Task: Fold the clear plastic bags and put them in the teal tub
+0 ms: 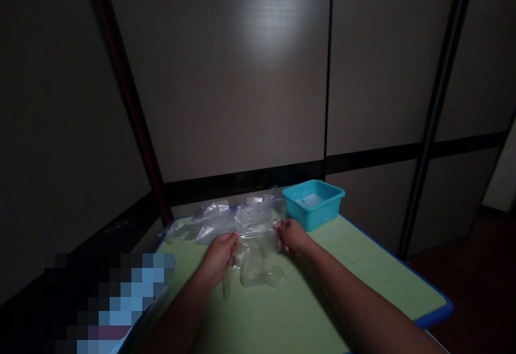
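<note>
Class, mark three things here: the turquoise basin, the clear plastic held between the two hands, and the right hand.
Turquoise basin (323, 213), head view: outer wall.
Held clear plastic (258, 252), head view: its middle.
Right hand (294, 235), head view: between fingers and wrist.

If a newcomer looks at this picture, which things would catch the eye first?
Probably the turquoise tub, the brightest thing here, at the far right corner of the green table. Next, the left hand and right hand hold a clear bag between them. Behind it, more clear plastic lies crumpled toward the far edge.
</note>
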{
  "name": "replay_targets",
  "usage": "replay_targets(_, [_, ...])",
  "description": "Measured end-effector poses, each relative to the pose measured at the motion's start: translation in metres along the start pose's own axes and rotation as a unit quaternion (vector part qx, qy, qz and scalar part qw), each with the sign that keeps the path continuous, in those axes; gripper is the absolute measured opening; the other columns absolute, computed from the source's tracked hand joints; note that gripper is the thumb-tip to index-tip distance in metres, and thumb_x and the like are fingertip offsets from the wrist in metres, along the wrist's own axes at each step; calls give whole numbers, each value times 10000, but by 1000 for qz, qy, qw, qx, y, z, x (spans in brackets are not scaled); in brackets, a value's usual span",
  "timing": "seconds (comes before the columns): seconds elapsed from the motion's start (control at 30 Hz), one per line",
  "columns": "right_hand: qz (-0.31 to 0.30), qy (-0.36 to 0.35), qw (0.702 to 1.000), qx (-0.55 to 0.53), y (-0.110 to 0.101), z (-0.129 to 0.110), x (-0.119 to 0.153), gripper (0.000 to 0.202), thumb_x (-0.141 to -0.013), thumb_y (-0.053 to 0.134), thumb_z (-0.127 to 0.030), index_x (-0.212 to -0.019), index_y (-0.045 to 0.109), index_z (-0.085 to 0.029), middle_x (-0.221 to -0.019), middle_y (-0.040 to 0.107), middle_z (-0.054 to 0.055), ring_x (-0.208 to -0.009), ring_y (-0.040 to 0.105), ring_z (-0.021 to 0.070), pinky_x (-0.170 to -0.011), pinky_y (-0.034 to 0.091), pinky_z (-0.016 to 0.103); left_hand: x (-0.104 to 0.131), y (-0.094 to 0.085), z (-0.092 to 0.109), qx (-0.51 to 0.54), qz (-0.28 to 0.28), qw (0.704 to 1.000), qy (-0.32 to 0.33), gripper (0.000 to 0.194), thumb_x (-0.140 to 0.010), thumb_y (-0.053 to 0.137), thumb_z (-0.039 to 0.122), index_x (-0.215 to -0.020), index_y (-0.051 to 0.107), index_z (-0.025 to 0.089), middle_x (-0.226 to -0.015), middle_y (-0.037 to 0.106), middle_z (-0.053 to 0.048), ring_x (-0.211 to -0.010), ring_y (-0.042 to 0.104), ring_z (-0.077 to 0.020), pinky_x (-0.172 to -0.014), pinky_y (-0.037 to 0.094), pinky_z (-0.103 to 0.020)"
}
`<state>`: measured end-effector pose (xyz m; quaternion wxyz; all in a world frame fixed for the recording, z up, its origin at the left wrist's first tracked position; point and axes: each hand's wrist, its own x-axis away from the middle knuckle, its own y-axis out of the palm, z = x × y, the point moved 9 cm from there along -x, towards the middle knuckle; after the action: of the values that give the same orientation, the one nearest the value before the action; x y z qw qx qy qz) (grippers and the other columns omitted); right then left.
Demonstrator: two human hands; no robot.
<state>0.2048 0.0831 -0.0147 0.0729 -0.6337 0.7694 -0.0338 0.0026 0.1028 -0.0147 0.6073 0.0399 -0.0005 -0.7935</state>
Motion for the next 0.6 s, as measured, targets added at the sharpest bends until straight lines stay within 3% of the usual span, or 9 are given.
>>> replay_targets(0.3, [54,-4,992,118,-17,10,-7,109,-685,573,-189,-607,497,-201,-354,469,-42,-255,394,93,-321,253,213,-1,-16,13,-174,52,980,78,202,-610,688,215,-510,514,189,-464,433,50,-491,401,-120,-504,227,-205])
replay_targets(0.43, [56,-20,986,158,-18,12,-8,127,-621,619,-133,-617,512,-201,-381,465,-45,-280,389,82,-363,246,220,13,-8,47,-261,84,942,193,207,-540,717,145,-627,545,221,-667,479,20,-744,454,-188,-665,284,-230])
replay_targets(0.5, [56,-29,983,172,-19,11,-9,142,-604,627,-123,-626,511,-202,-410,476,-42,-306,397,82,-380,248,223,19,4,56,-282,60,932,220,168,-576,699,172,-597,541,224,-651,471,8,-786,453,-217,-737,292,-264])
replay_targets(0.6, [46,-40,982,181,-19,8,-9,149,-607,616,-112,-673,517,-202,-470,505,-29,-374,442,97,-410,264,226,22,29,49,-291,-53,934,203,141,-617,677,205,-529,569,225,-588,486,-6,-752,465,-229,-811,279,-313])
